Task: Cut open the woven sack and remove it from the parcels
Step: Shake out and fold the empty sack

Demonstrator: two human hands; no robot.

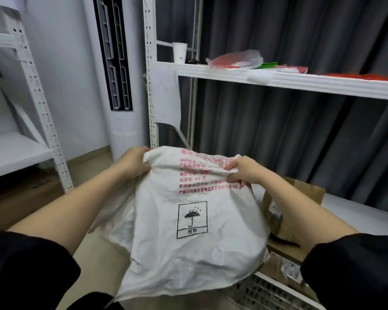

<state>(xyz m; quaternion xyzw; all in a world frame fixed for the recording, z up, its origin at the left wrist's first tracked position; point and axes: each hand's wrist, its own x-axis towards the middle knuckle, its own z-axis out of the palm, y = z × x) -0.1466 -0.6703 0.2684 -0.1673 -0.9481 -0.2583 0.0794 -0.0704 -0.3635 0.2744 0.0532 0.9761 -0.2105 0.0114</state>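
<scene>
Head camera, looking down: crumpled white woven plastic sack (188,231) with red print and a black umbrella mark, held up over brown cardboard parcels (285,215) in a grey slatted crate (267,289). Left hand (132,164) and right hand (244,171) both clenched on bunched top corners. Seemingly light, limp, slightly slick; best gripped by gathered folds. White steel shelving (278,80) behind.

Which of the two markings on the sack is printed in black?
The boxed umbrella symbol low on the woven sack; the lines of text between the hands are red.
</scene>
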